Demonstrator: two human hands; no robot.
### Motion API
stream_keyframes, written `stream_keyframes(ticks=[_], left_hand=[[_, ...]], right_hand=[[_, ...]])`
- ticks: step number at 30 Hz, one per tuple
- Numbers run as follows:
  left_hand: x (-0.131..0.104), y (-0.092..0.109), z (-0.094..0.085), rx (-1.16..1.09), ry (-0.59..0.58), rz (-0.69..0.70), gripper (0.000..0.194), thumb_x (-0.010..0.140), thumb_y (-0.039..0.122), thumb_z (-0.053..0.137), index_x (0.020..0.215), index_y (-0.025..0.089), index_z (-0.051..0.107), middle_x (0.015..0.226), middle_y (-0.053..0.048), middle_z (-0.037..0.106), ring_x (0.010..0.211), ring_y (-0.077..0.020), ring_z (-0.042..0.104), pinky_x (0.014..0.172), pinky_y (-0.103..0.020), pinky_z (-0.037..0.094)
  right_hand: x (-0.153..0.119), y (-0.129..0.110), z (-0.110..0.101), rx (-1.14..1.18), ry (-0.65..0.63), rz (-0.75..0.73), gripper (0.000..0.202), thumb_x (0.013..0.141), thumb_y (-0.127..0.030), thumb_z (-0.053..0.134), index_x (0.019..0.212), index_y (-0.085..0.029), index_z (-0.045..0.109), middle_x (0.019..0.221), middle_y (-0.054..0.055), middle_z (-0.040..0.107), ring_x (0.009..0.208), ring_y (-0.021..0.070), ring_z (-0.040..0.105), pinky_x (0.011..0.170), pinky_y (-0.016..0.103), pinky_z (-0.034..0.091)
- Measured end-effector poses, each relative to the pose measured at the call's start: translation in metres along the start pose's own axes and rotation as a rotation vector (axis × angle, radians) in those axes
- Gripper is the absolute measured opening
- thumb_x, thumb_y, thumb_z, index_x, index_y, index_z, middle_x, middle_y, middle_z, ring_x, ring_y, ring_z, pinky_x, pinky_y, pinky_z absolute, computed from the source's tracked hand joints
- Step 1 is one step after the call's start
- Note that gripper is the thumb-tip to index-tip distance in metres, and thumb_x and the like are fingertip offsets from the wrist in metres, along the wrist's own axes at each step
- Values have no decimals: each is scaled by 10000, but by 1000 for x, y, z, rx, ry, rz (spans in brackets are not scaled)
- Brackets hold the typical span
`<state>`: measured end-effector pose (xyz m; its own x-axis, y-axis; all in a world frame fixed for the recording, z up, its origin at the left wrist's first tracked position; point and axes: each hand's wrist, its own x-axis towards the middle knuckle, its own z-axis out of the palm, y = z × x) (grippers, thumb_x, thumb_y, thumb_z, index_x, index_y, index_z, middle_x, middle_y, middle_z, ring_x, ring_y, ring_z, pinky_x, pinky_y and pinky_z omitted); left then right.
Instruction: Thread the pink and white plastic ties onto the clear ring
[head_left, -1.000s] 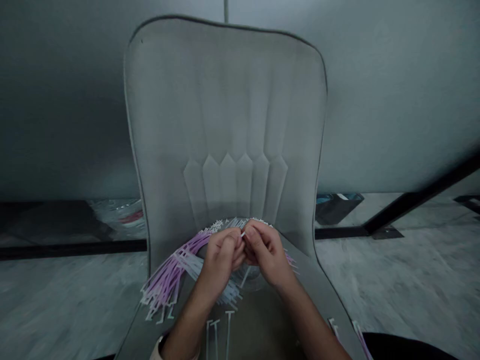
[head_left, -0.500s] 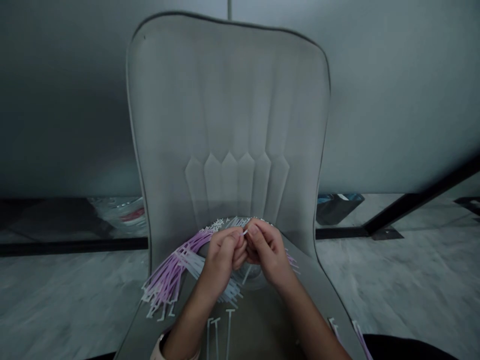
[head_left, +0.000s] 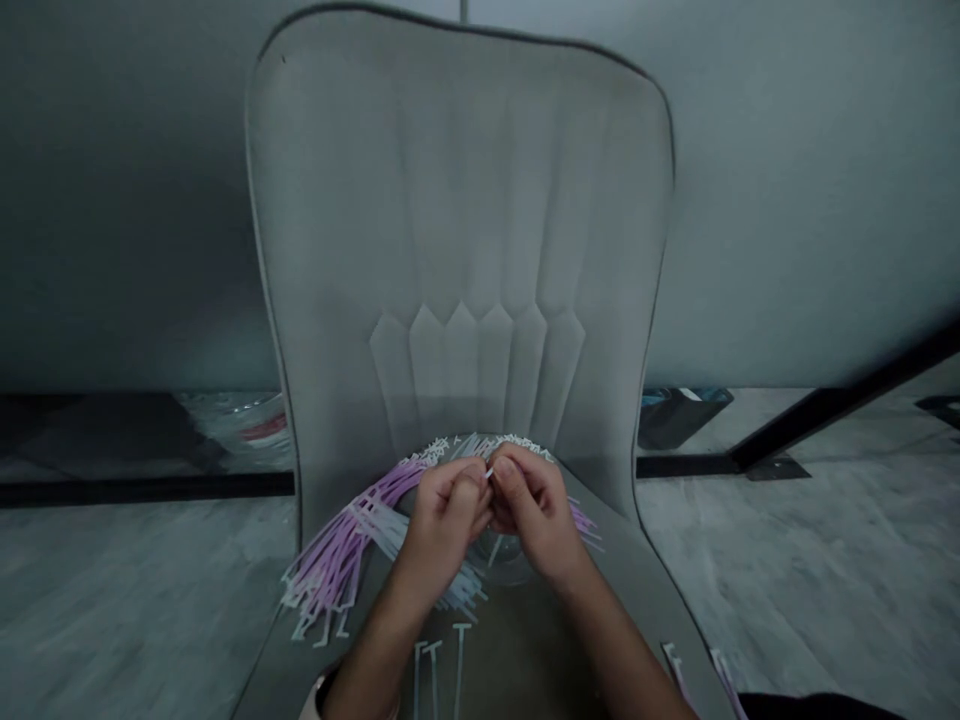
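Observation:
My left hand [head_left: 453, 505] and my right hand [head_left: 529, 500] meet over the seat of a grey chair [head_left: 465, 220], fingertips pinched together on a thin white piece [head_left: 490, 473]. Most of that piece is hidden by my fingers. Left of my hands lies a fanned bunch of purple sticks [head_left: 341, 540] with white ends, crossed by pale blue-white sticks [head_left: 386, 530]. A clear round dish [head_left: 510, 565] sits partly under my hands. Nearer me are several loose T-ended white sticks [head_left: 459, 665].
More purple sticks [head_left: 585, 525] show right of my hands, and a few lie at the seat's right edge [head_left: 675, 665]. Behind the chair are a plastic bag [head_left: 247, 430], a dark packet [head_left: 682, 415] and a black metal bar [head_left: 840, 405].
The view has shifted slightly. Both hands keep nearly the same place and grip, with small finger movements around the white piece.

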<state>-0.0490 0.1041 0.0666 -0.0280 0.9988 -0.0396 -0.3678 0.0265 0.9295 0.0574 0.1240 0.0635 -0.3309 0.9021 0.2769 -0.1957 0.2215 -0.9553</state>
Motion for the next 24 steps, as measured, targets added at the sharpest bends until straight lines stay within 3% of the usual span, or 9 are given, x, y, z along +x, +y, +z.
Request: stream_keyframes(ticks=[16,24], left_hand=[[1,-2,-6,172,-31,124,333,841,315,498,563,197,357,565,55,282,508,-88,217,430,-202,212],[-1,0,-6,283,-64,201,345,895,302,446,577,199,363,564,47,301,499,-99,211,446,-233,210]], right_hand=[[0,0,5,-91,65,-87,367,958,-438,459,681,-198,447,615,-38,361,546,111,316,486,233,283],[-3,-4,12,-155,167,-132,377,960,-423,447,655,-203,427,604,-35,371,558,122,339,512,245,299]])
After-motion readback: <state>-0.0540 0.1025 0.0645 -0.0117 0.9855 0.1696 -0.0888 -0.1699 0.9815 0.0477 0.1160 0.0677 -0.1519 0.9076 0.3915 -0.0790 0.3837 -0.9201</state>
